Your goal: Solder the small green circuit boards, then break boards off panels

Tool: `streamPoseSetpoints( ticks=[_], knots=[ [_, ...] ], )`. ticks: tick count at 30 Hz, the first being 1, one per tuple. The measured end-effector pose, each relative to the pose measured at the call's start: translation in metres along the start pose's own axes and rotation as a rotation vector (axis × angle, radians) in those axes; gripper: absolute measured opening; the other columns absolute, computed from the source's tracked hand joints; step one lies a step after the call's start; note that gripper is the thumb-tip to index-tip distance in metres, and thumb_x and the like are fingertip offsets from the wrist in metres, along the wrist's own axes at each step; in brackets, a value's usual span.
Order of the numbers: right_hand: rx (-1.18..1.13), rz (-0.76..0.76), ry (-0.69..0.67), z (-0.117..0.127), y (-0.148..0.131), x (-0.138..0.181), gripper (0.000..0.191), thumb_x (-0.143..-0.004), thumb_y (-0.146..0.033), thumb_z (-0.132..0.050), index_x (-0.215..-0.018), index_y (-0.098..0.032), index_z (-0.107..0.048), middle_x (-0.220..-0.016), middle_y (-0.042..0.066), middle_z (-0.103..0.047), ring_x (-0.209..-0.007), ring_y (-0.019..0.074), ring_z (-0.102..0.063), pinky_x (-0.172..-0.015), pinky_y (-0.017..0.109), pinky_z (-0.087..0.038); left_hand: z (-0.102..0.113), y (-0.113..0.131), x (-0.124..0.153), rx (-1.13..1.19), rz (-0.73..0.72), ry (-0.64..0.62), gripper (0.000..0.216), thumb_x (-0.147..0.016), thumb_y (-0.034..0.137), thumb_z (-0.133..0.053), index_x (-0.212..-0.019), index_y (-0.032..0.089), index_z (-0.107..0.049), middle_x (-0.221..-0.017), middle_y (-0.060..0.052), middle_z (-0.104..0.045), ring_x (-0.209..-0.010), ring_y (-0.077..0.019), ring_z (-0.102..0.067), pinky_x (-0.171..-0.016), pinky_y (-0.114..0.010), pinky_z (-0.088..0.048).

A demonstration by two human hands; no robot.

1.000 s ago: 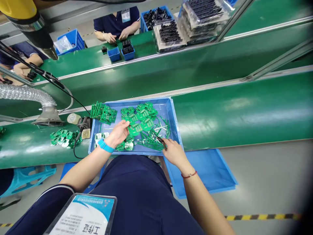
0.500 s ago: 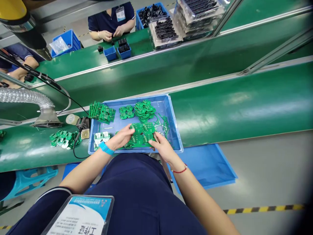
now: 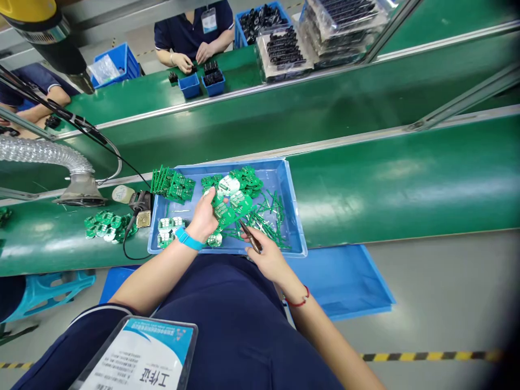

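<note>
My left hand (image 3: pixel 204 216) is closed on the left side of a green circuit board panel (image 3: pixel 233 208), tilted above the blue tray (image 3: pixel 299 238). My right hand (image 3: pixel 266 257) wraps round a slim brown-handled tool (image 3: pixel 252 239) with a dark pointed tip; its exact kind is unclear. The tip is close to the panel's lower right edge. Below and right of it lies a heap of thin green board strips (image 3: pixel 278 214). Around the panel in the tray are stacked boards (image 3: pixel 175 185), loose separated boards (image 3: pixel 248 179) and pale-faced boards (image 3: pixel 166 230).
Left of the tray are a soldering iron stand (image 3: pixel 141 200), a pile of boards (image 3: pixel 106 225) and a fume hose (image 3: pixel 81 189). A yellow-black power tool (image 3: pixel 57 38) hangs upper left. Across the line, a co-worker's hands (image 3: pixel 195 58) are near small blue bins (image 3: pixel 189 85).
The panel has tilted and moved slightly up within my left hand's hold. My right hand has come off the panel and lower, with the tool in plain view. More strips lie in the tray.
</note>
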State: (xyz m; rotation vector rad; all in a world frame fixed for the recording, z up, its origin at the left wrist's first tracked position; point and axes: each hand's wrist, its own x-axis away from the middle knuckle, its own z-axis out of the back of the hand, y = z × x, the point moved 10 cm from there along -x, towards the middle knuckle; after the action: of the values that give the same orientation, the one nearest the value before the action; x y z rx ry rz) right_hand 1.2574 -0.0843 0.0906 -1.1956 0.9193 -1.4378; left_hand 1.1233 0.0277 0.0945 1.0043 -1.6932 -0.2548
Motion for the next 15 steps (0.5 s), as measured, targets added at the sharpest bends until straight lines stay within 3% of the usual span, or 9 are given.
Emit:
streamPoseSetpoints(
  ticks=[4, 8, 12, 15],
  knots=[
    [0.194, 0.087, -0.022, 0.000, -0.020, 0.002, 0.038, -0.088, -0.028, -0.045, -0.121, -0.019, -0.061, -0.109, 0.009, -0.068, -0.098, 0.0216, -0.064, -0.091, 0.038, -0.050, 0.008, -0.020, -0.002, -0.016, 0.130, 0.036, 0.016, -0.091, 0.033, -0.057, -0.086, 0.017, -0.058, -0.060, 0.002, -0.060, -0.049, -0.0094, -0.059, -0.056, -0.022, -0.054],
    [0.406, 0.152, -0.155, -0.007, -0.031, 0.004, 0.036, -0.090, -0.026, -0.043, -0.120, -0.024, -0.063, -0.105, 0.006, -0.068, -0.095, 0.0188, -0.063, -0.089, 0.032, -0.049, 0.029, -0.032, -0.010, -0.050, 0.243, 0.101, 0.013, -0.089, 0.025, -0.056, -0.082, 0.014, -0.058, -0.055, 0.001, -0.057, -0.043, -0.0103, -0.055, -0.046, -0.022, -0.050],
    [0.706, 0.002, -0.188, 0.007, 0.001, 0.003, 0.044, -0.085, -0.013, -0.043, -0.126, -0.021, -0.059, -0.110, 0.011, -0.066, -0.104, 0.0231, -0.060, -0.093, 0.036, -0.046, 0.061, -0.004, -0.036, -0.042, 0.141, 0.174, 0.018, -0.091, 0.024, -0.049, -0.078, 0.015, -0.058, -0.059, -0.002, -0.061, -0.055, -0.0149, -0.062, -0.057, -0.028, -0.055],
    [0.940, -0.210, -0.200, 0.028, 0.044, 0.009, 0.038, -0.079, -0.006, -0.043, -0.106, -0.010, -0.069, -0.097, 0.021, -0.067, -0.092, 0.0311, -0.063, -0.082, 0.044, -0.047, 0.090, 0.027, -0.066, -0.051, 0.005, 0.279, 0.016, -0.090, 0.019, -0.048, -0.080, 0.015, -0.059, -0.063, -0.002, -0.062, -0.065, -0.0164, -0.065, -0.067, -0.030, -0.056]
  ],
)
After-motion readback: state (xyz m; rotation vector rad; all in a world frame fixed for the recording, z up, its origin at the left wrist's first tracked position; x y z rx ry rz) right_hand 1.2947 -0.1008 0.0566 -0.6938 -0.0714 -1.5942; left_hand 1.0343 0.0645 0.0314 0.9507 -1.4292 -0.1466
